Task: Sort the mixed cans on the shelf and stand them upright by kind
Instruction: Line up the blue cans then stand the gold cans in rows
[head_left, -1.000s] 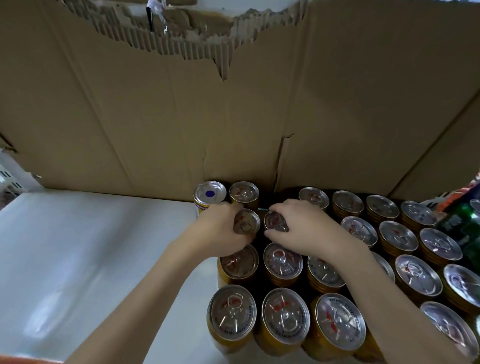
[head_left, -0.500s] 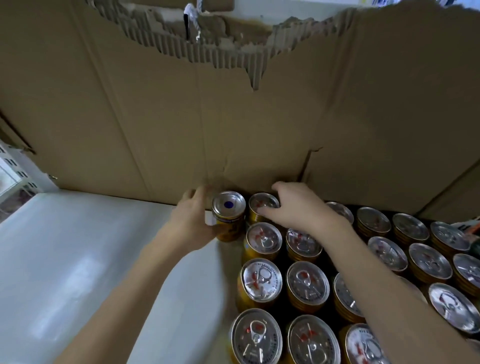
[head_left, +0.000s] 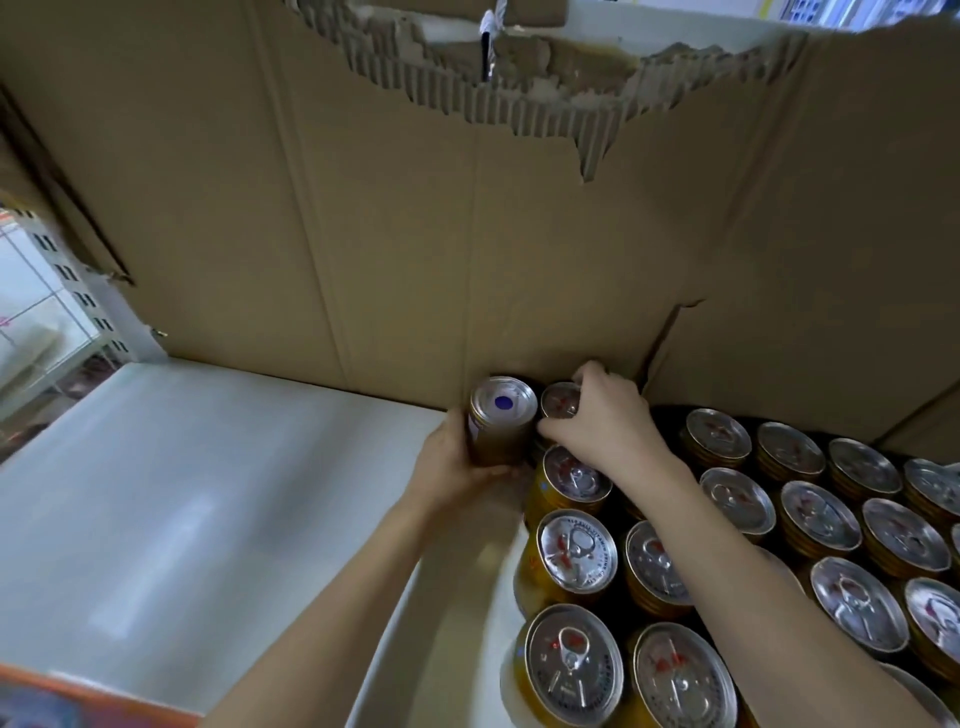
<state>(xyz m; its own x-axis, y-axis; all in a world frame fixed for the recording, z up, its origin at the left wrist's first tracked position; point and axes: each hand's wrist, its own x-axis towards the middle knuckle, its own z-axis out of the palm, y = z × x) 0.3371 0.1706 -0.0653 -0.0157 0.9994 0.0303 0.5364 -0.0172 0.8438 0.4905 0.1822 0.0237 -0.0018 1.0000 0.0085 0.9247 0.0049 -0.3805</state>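
Note:
Several gold cans with silver pull-tab lids stand upright in rows on the right part of the white shelf. At the back left corner of the group stands a different can, its lid marked with a blue dot. My left hand wraps around that can's side from the left and front. My right hand rests on top of the gold can just right of it, fingers curled over the lid against the cardboard.
A torn brown cardboard sheet forms the back wall behind the cans. The left part of the white shelf is bare. A slotted shelf upright shows at far left. An orange object sits at the bottom left corner.
Both hands moved from the second-row cans to the back row. My left hand closed around the blue-dot can, and my right hand settled on the neighbouring gold can. The camera shifted closer and rightward.

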